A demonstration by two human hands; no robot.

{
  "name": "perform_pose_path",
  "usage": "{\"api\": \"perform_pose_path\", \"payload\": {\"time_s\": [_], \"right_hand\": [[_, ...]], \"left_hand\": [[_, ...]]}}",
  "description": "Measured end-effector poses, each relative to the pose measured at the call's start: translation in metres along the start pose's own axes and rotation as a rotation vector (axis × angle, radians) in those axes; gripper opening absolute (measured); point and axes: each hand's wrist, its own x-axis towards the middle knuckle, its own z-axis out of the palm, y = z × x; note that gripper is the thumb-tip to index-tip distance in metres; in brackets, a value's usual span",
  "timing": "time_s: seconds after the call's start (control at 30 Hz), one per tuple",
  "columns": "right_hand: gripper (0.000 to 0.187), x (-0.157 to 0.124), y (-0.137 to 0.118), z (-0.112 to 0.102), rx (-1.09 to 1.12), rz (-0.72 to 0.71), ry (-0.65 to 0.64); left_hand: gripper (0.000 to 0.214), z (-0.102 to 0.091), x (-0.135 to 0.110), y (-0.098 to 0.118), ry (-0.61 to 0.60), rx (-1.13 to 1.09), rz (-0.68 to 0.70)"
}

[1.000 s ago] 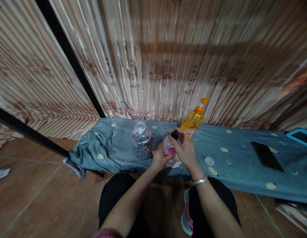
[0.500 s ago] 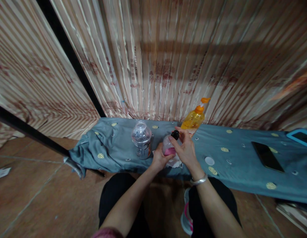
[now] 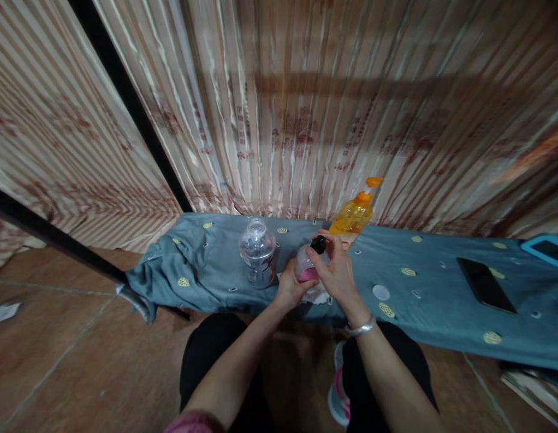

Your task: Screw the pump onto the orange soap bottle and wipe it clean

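Note:
Between my hands is a small clear bottle (image 3: 303, 258) with pink liquid in its lower part. My left hand (image 3: 290, 288) wraps round its body from the left. A black cap or nozzle (image 3: 318, 244) tops the bottle, and the fingers of my right hand (image 3: 337, 270) are closed round it. Some crumpled white paper (image 3: 317, 294) shows under my hands. Just left of them stands a clear plastic bottle (image 3: 257, 252) with no cap on it. Behind my right hand, a pump bottle of yellow liquid (image 3: 351, 219) with an orange pump stands on the cloth.
A bench with a blue-grey patterned cloth (image 3: 441, 282) runs across in front of my knees. A white round lid (image 3: 380, 293), a black phone (image 3: 485, 284) and a blue-framed device (image 3: 547, 248) lie to the right. Curtains (image 3: 297, 108) hang behind; black metal poles (image 3: 130, 114) stand left.
Both hands keep their hold on the small bottle in nearly the same place. The black top looks slightly shifted under my right fingers; everything else stays put.

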Motion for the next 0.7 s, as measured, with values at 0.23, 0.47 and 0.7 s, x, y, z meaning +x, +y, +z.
{"api": "perform_pose_path", "payload": {"time_s": [0.23,0.47,0.7], "right_hand": [[0.043,0.000,0.001,0.000,0.004,0.011,-0.014],[0.042,0.001,-0.004,-0.003,-0.019,-0.015,-0.033],[0.047,0.001,0.001,0.003,0.044,0.035,0.032]], "left_hand": [[0.054,-0.001,-0.001,0.003,0.001,0.018,-0.016],[0.057,0.002,0.001,-0.004,-0.002,-0.005,-0.001],[0.060,0.002,0.001,-0.006,-0.010,-0.035,0.016]]}}
